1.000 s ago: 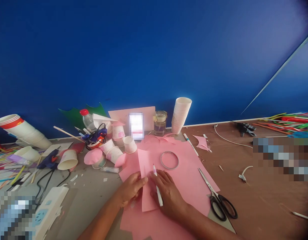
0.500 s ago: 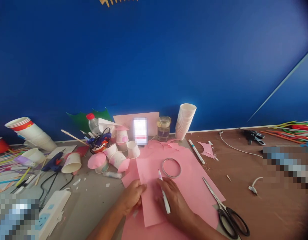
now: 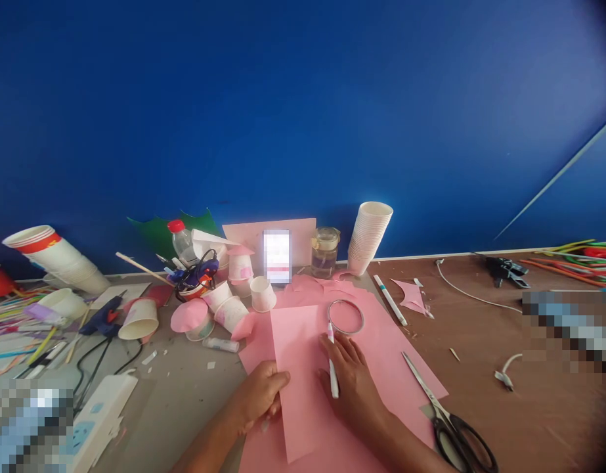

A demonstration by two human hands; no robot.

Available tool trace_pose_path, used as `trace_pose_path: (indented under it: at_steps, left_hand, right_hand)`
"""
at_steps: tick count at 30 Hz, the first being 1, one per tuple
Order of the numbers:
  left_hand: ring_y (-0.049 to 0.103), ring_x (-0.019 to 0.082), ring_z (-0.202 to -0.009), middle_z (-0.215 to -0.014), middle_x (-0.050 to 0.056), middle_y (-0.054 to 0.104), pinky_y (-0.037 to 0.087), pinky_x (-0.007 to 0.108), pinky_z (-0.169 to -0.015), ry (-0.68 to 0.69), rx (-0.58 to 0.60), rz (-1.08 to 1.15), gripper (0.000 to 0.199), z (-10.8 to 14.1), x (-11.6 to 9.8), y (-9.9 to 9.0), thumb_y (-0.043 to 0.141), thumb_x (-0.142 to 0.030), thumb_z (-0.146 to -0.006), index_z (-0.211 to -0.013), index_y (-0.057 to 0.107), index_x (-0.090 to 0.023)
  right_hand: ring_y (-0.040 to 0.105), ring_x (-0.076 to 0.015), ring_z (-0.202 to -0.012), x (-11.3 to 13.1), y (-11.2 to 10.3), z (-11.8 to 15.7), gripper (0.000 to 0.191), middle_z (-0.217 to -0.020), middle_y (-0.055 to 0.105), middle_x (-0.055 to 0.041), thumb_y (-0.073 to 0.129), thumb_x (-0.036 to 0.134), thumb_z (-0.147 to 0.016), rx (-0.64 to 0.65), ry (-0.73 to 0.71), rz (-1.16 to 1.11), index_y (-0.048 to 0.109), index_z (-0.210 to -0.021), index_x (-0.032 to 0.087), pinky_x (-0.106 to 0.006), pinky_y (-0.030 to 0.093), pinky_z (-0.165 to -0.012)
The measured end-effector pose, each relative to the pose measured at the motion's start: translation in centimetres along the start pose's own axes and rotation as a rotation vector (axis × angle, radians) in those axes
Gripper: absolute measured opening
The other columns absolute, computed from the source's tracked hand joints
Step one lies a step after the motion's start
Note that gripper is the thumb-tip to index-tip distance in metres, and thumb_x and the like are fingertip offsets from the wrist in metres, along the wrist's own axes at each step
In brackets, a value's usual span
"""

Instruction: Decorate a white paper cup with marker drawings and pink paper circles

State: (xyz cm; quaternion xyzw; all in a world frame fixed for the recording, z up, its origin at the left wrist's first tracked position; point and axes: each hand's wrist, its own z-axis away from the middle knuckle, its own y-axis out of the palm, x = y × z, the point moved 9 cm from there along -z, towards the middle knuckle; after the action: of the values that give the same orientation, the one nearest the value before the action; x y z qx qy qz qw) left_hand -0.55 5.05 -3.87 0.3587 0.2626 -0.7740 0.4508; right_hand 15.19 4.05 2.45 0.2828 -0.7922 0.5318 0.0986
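From the head camera, the left hand [image 3: 256,397] lay at the lower left edge of a pale pink sheet [image 3: 297,387], fingers curled over that edge; whether it pinched the paper or only pressed it, I could not tell. The right hand [image 3: 349,387] rested on the sheet's right side, in a narrow grip on a white pen [image 3: 333,371] that ran between its fingers, the pen's pink-marked end pointing away from the person.

The sheet lay on a larger, deeper pink sheet [image 3: 391,374], and a metal ring [image 3: 345,316] sat on that paper, just beside the pale sheet's top corner and near the pen's tip. Black-handled scissors [image 3: 455,440] lay at the lower right, partly on the deeper pink sheet.

Beyond the paper stood a stack of paper cups [image 3: 369,236] and a glass jar [image 3: 325,253]. A second pen [image 3: 390,300] and a pink cut-out [image 3: 411,295] lay to the right. To the left were pink-topped paper cups [image 3: 192,318], a bottle with a red cap [image 3: 182,242], a glue gun [image 3: 102,315] and a power strip [image 3: 103,420]. Colored straws [image 3: 578,259] lay at the far right, against a blue wall [image 3: 303,112].
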Motion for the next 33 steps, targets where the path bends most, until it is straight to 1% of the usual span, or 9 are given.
trace_pose_path:
  at_steps: [3, 7, 10, 12, 14, 17, 21, 28, 33]
  left_hand:
    - [0.027, 0.005, -0.031, -0.038, -0.011, 0.037, 0.021, 0.018, -0.032, -0.010, -0.003, 0.001, 0.036, 0.0, 0.0, -0.1, 0.058, -0.052, -0.069, -0.064, 0.037, -0.022]
    - [0.029, 0.004, -0.033, -0.043, -0.011, 0.038, 0.021, 0.018, -0.034, 0.033, 0.018, 0.051, 0.047, -0.1, -0.6, -0.2, 0.063, -0.060, -0.063, -0.062, 0.036, -0.021]
    - [0.029, 0.003, -0.033, -0.044, -0.012, 0.035, 0.019, 0.018, -0.034, -0.006, -0.024, 0.128, 0.056, -0.3, -0.3, -0.9, 0.065, -0.067, -0.058, -0.060, 0.031, -0.022]
    - [0.030, 0.003, -0.032, -0.044, -0.012, 0.037, 0.018, 0.018, -0.034, -0.041, -0.060, 0.166, 0.057, -0.5, 0.1, -1.3, 0.066, -0.068, -0.056, -0.062, 0.034, -0.021]
    - [0.029, 0.003, -0.031, -0.045, -0.011, 0.042, 0.017, 0.018, -0.034, -0.036, -0.047, 0.197, 0.055, -0.6, 0.1, -1.2, 0.066, -0.068, -0.057, -0.066, 0.041, -0.019]
    - [0.028, 0.003, -0.032, -0.046, -0.009, 0.046, 0.015, 0.018, -0.034, 0.005, -0.018, 0.235, 0.052, -0.6, -0.5, -0.8, 0.068, -0.064, -0.058, -0.073, 0.049, -0.018]
    - [0.026, 0.002, -0.032, -0.043, -0.009, 0.045, 0.014, 0.019, -0.034, 0.008, -0.027, 0.200, 0.046, -0.1, -1.1, -0.6, 0.073, -0.056, -0.055, -0.067, 0.051, -0.017]
    - [0.029, 0.003, -0.031, -0.043, -0.007, 0.046, 0.019, 0.020, -0.034, 0.058, -0.063, 0.053, 0.042, 0.4, -1.5, -0.8, 0.065, -0.055, -0.064, -0.064, 0.052, -0.015]
    - [0.032, 0.004, -0.031, -0.045, -0.006, 0.049, 0.022, 0.019, -0.032, 0.093, -0.061, 0.050, 0.044, 0.7, -1.4, -0.7, 0.064, -0.057, -0.064, -0.068, 0.054, -0.015]
  right_hand:
    - [0.048, -0.0348, -0.114, -0.1, 0.5, 0.1, 0.052, -0.118, 0.060, -0.0147, 0.050, 0.009, -0.074, 0.032, 0.000, 0.028, 0.045, -0.125, 0.015, -0.055, 0.039, -0.094]
    - [0.046, -0.0361, -0.117, 0.0, 0.9, 0.3, 0.050, -0.121, 0.059, -0.0145, 0.050, 0.009, -0.074, 0.069, 0.002, 0.057, 0.047, -0.124, 0.015, -0.056, 0.036, -0.096]
    - [0.045, -0.0356, -0.119, 0.4, 0.9, 0.4, 0.053, -0.122, 0.058, -0.0141, 0.050, 0.008, -0.074, 0.088, -0.011, 0.039, 0.046, -0.126, 0.017, -0.056, 0.035, -0.097]
    - [0.046, -0.0349, -0.119, 0.8, 0.9, 0.5, 0.055, -0.124, 0.057, -0.0139, 0.050, 0.008, -0.073, 0.110, -0.036, 0.017, 0.046, -0.127, 0.018, -0.056, 0.034, -0.097]
    - [0.046, -0.0343, -0.118, 1.2, 0.8, 0.4, 0.055, -0.123, 0.058, -0.0137, 0.050, 0.008, -0.072, 0.133, -0.069, -0.012, 0.046, -0.126, 0.018, -0.055, 0.035, -0.097]
    - [0.048, -0.0329, -0.114, 1.8, 0.4, 0.2, 0.057, -0.117, 0.060, -0.0129, 0.050, 0.007, -0.070, 0.139, -0.119, -0.070, 0.046, -0.126, 0.018, -0.053, 0.036, -0.096]
    - [0.054, -0.0282, -0.100, 1.8, -0.3, -0.3, 0.054, -0.100, 0.064, -0.0098, 0.048, 0.004, -0.069, 0.097, -0.147, -0.153, 0.048, -0.121, 0.020, -0.047, 0.042, -0.089]
    - [0.053, -0.0278, -0.103, 0.9, -0.4, -1.0, 0.044, -0.096, 0.064, -0.0101, 0.047, 0.005, -0.072, 0.056, -0.148, -0.125, 0.050, -0.114, 0.018, -0.044, 0.042, -0.088]
    - [0.051, -0.0284, -0.108, -1.8, -1.0, -1.6, 0.043, -0.106, 0.063, -0.0120, 0.047, 0.008, -0.076, -0.023, 0.001, 0.035, 0.051, -0.118, 0.018, -0.049, 0.037, -0.094]
